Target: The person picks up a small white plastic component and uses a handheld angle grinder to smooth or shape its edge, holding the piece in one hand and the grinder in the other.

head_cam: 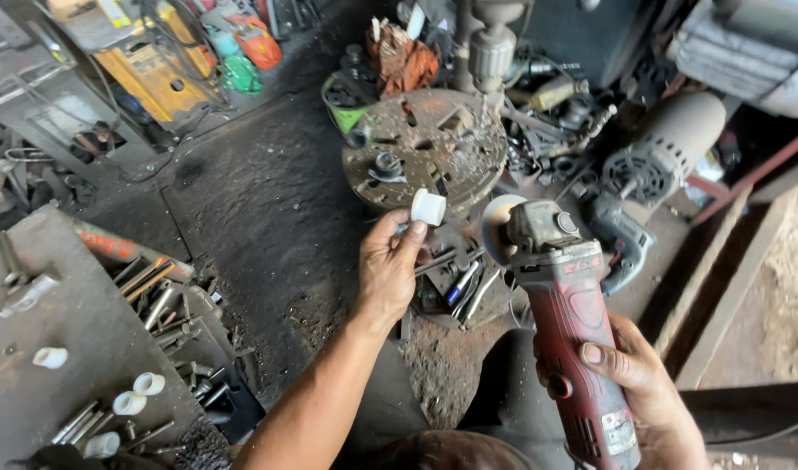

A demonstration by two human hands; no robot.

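- Above the dark, grimy workshop floor (268,226), the left hand (388,270) is raised with a short white plastic fitting (429,207) pinched between thumb and fingertips; the grip is closed on its lower end only, which leaves the upper end bare and turned toward the tool.
- The right hand (638,383) is wrapped fully around the rear body of a red angle grinder (573,313), fingers shut tight on the housing and the thumb lying along its side, a hold that seems meant to keep the heavy tool steady.
- The grinder's disc (495,228) stands just beside the fitting, with a narrow gap between them as far as can be seen; whether the disc is spinning cannot be told.
- Fitting and disc are held up in the air, away from the clutter and close to the eye, likely so that the edge being presented is easy to see.
- Behind them a round, rusty metal plate (425,148) with slots lies on the floor, carrying small scraps, and a grey electric motor (664,152) lies to its right.
- Lower left, a dusty tabletop (42,383) carries several more white fittings (140,393) along with bolts and rods, within reach of the left arm, probably kept there as a supply of like pieces.
- Loose metal tools (456,287) lie on the floor directly under the raised hands.
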